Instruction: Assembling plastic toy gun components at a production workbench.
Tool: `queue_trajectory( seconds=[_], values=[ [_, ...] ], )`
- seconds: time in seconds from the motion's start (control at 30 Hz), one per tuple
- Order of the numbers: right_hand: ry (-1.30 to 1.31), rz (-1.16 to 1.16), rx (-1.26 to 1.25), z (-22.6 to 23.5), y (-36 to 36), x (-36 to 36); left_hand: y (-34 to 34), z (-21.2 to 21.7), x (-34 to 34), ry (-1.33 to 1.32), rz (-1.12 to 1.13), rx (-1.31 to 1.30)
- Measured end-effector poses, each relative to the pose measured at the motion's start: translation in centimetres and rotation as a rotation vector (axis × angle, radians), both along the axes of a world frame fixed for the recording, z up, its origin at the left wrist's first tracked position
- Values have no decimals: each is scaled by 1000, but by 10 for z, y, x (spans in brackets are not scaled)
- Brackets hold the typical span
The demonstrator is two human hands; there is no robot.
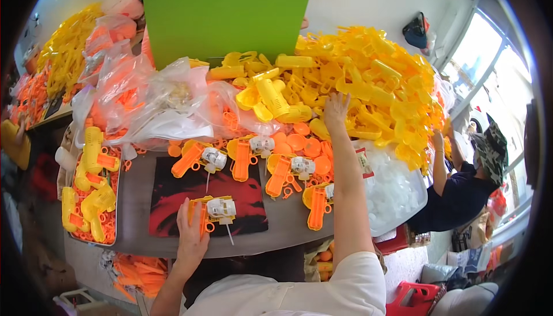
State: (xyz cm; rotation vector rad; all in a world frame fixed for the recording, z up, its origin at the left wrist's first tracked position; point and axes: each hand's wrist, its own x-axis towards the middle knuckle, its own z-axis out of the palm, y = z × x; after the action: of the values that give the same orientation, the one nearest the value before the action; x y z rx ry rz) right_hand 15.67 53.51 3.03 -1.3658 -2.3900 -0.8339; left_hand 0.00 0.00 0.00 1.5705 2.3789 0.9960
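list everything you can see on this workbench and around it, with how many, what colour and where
Toy gun half-assemblies: about five, orange and yellow with white motor parts, in a row at table centre.
Toy gun under the left hand: one, orange-yellow with white motor, on the mat.
Mat: one, black and red, front centre.
Yellow shell pile: too many to count, yellow, back right.
Plastic bags: several, clear, holding orange parts, back left.
Tray: one, grey, holding yellow and orange pieces, left edge.
Board: one, green, upright at back.
White pieces bag: one, right edge.
Co-worker: one, dark top, far right.
Left hand: resting on the toy gun.
Right hand: reaching into the yellow pile.
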Motion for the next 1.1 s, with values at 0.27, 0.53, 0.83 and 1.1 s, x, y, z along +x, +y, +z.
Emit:
queue_trajectory(
  seconds=[0.27,0.53,0.83,1.1],
  values=[
    [557,329,-298,42,-28,-12,-14,8,12,-23,-81,-17],
    [1345,462,-717,96,-80,24,3,38,-19,-25,-163,70],
    [1157,637,-1904,81,-302,-31,58,127,-18,692,-367,167],
    [895,795,-1440,-18,-324,20,7,94,-55,243,-416,-73]
  ],
)
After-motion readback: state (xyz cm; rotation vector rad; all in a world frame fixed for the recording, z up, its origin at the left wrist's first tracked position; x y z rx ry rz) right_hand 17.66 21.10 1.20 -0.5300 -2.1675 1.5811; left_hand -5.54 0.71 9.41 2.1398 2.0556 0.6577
